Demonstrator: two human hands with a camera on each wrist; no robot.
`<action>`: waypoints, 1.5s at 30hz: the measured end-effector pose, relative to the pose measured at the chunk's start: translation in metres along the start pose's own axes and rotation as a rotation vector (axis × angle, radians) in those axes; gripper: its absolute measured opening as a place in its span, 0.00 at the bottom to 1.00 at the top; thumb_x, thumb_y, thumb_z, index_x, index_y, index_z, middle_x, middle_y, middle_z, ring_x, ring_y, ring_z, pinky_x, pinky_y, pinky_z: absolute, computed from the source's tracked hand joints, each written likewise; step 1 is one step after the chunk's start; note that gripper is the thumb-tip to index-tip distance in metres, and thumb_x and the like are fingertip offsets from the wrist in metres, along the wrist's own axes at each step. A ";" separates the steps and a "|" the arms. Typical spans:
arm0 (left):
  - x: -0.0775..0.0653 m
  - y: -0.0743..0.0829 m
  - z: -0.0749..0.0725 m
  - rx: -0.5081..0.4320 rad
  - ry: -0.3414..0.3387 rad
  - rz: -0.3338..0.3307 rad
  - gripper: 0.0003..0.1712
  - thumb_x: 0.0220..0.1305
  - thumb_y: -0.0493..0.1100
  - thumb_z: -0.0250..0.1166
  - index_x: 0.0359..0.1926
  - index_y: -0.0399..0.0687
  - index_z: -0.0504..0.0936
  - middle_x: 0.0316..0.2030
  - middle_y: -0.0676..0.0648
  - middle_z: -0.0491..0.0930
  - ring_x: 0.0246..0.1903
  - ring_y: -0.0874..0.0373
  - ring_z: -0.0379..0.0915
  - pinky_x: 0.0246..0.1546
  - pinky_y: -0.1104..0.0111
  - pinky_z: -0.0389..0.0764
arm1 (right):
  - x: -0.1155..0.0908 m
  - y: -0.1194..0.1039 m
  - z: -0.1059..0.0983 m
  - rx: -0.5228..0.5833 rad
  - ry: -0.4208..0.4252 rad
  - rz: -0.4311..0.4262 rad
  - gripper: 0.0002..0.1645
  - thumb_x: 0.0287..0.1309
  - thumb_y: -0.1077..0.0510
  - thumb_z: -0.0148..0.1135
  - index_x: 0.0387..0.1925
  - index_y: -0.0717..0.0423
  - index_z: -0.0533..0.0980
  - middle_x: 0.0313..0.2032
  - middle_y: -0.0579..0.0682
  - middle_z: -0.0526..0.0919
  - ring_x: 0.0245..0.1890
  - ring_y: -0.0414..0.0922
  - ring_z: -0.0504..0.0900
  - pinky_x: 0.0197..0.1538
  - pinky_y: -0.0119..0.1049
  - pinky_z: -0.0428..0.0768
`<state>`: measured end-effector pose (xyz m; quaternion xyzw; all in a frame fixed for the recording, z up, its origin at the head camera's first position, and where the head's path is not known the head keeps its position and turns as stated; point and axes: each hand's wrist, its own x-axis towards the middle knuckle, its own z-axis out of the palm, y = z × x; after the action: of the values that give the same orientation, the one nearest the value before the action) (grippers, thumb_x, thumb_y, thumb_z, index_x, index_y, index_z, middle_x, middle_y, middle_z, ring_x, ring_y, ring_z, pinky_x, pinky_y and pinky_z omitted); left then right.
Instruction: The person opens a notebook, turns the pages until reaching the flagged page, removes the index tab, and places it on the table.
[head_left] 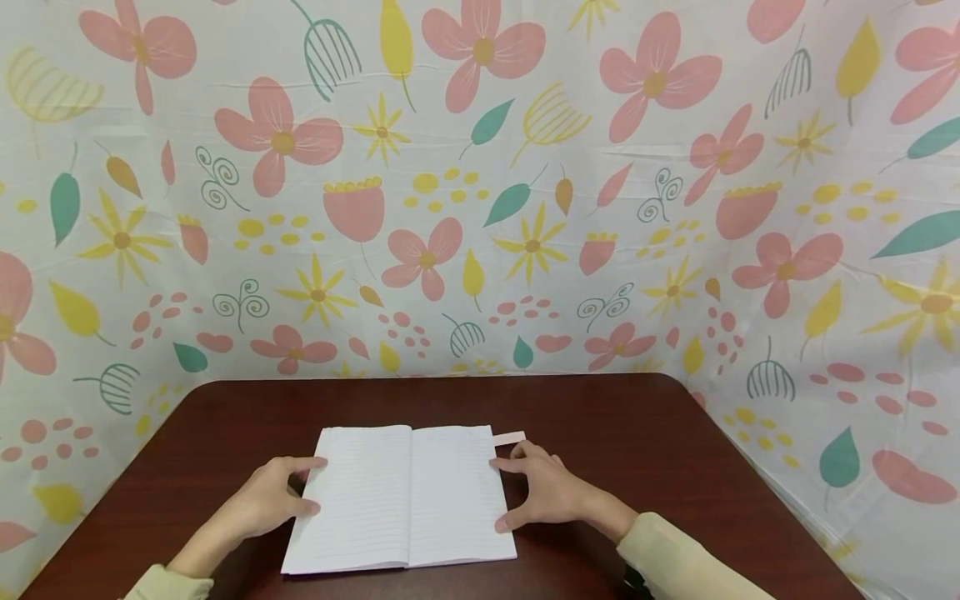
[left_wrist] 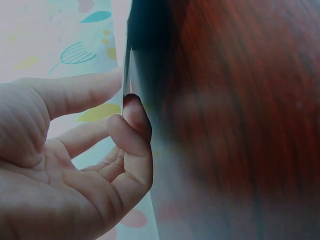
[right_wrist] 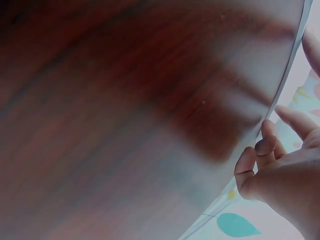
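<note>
An open notebook (head_left: 360,500) with ruled white pages lies on the dark reddish-brown table, both pages facing up. My left hand (head_left: 272,493) holds its left edge, thumb and index finger on the page. In the left wrist view, a curled finger of the left hand (left_wrist: 95,145) reaches under the thin edge. At the opposite side my right hand (head_left: 551,487) holds the right edge, thumb and index finger spread on the page. The right wrist view shows other curled fingers (right_wrist: 246,165) by that edge. A pale pink strip (head_left: 510,438) sticks out beside the right page.
The wood-grain table (head_left: 435,400) has rounded far corners. Behind it and along the right side hangs a white cloth (head_left: 465,333) printed with pink flowers, yellow blossoms and green leaves. Light-coloured sleeves (head_left: 678,558) cover both forearms.
</note>
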<state>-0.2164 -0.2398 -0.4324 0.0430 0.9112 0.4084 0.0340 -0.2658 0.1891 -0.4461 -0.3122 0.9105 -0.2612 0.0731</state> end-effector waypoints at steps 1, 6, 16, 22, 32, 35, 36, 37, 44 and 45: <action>0.000 0.000 0.000 -0.002 0.001 -0.002 0.36 0.51 0.27 0.80 0.63 0.30 0.81 0.44 0.39 0.78 0.27 0.54 0.82 0.32 0.61 0.83 | 0.000 0.000 0.001 0.000 0.000 -0.001 0.55 0.43 0.37 0.85 0.70 0.57 0.77 0.55 0.52 0.71 0.55 0.52 0.70 0.50 0.51 0.64; -0.001 -0.001 0.000 -0.002 0.000 0.000 0.35 0.51 0.26 0.79 0.62 0.29 0.81 0.43 0.39 0.78 0.27 0.54 0.82 0.32 0.61 0.83 | 0.003 -0.003 0.004 -0.003 -0.004 -0.002 0.55 0.44 0.36 0.85 0.71 0.57 0.76 0.57 0.53 0.71 0.58 0.53 0.70 0.51 0.53 0.65; 0.001 -0.001 0.000 -0.013 -0.004 -0.005 0.36 0.51 0.26 0.79 0.63 0.30 0.81 0.44 0.39 0.78 0.28 0.53 0.82 0.33 0.60 0.84 | 0.007 -0.009 0.005 -0.016 0.000 -0.045 0.52 0.47 0.36 0.84 0.70 0.56 0.78 0.54 0.50 0.73 0.55 0.50 0.70 0.49 0.48 0.64; 0.002 -0.001 -0.001 0.004 0.000 -0.007 0.36 0.51 0.26 0.79 0.63 0.30 0.81 0.44 0.39 0.78 0.27 0.54 0.82 0.33 0.60 0.83 | 0.006 -0.009 0.004 -0.005 -0.005 -0.047 0.48 0.49 0.37 0.83 0.68 0.55 0.79 0.51 0.47 0.72 0.51 0.46 0.68 0.47 0.47 0.62; 0.000 0.000 0.000 0.000 0.003 -0.009 0.36 0.50 0.26 0.79 0.63 0.30 0.81 0.44 0.39 0.78 0.27 0.54 0.82 0.33 0.61 0.83 | 0.006 -0.012 0.006 -0.019 0.019 -0.050 0.49 0.49 0.37 0.83 0.68 0.56 0.79 0.52 0.50 0.74 0.53 0.49 0.70 0.46 0.47 0.65; -0.001 0.000 0.000 -0.005 0.005 -0.013 0.36 0.50 0.26 0.79 0.63 0.30 0.81 0.44 0.39 0.78 0.27 0.54 0.82 0.33 0.60 0.83 | 0.006 -0.013 0.009 -0.031 0.039 -0.023 0.54 0.48 0.35 0.83 0.70 0.60 0.76 0.55 0.54 0.74 0.57 0.54 0.71 0.47 0.49 0.67; 0.000 0.000 0.000 -0.005 0.003 -0.011 0.36 0.50 0.26 0.79 0.63 0.30 0.81 0.44 0.39 0.78 0.27 0.54 0.82 0.33 0.60 0.83 | 0.006 -0.014 0.010 -0.036 0.046 -0.013 0.56 0.47 0.34 0.83 0.71 0.61 0.75 0.55 0.55 0.74 0.58 0.55 0.71 0.48 0.49 0.67; 0.000 0.000 0.000 -0.006 0.002 -0.011 0.36 0.50 0.26 0.79 0.63 0.30 0.81 0.44 0.39 0.78 0.27 0.54 0.82 0.33 0.60 0.83 | 0.007 -0.014 0.011 -0.043 0.054 -0.005 0.57 0.47 0.34 0.83 0.71 0.62 0.75 0.55 0.56 0.74 0.59 0.55 0.71 0.48 0.48 0.68; 0.000 0.000 0.000 -0.003 0.002 -0.005 0.35 0.50 0.26 0.79 0.62 0.30 0.81 0.44 0.39 0.78 0.27 0.54 0.83 0.33 0.60 0.83 | 0.011 -0.018 0.011 -0.048 0.074 -0.008 0.53 0.46 0.35 0.84 0.67 0.61 0.79 0.53 0.54 0.73 0.54 0.52 0.69 0.45 0.45 0.66; 0.000 0.000 0.000 -0.001 0.003 -0.006 0.35 0.50 0.26 0.79 0.62 0.30 0.81 0.44 0.39 0.78 0.27 0.54 0.83 0.33 0.61 0.83 | 0.012 -0.019 0.011 -0.037 0.068 -0.009 0.52 0.47 0.36 0.84 0.67 0.60 0.79 0.52 0.54 0.73 0.53 0.51 0.68 0.45 0.45 0.65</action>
<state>-0.2163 -0.2395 -0.4323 0.0395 0.9110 0.4090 0.0339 -0.2622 0.1648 -0.4453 -0.3087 0.9156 -0.2553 0.0351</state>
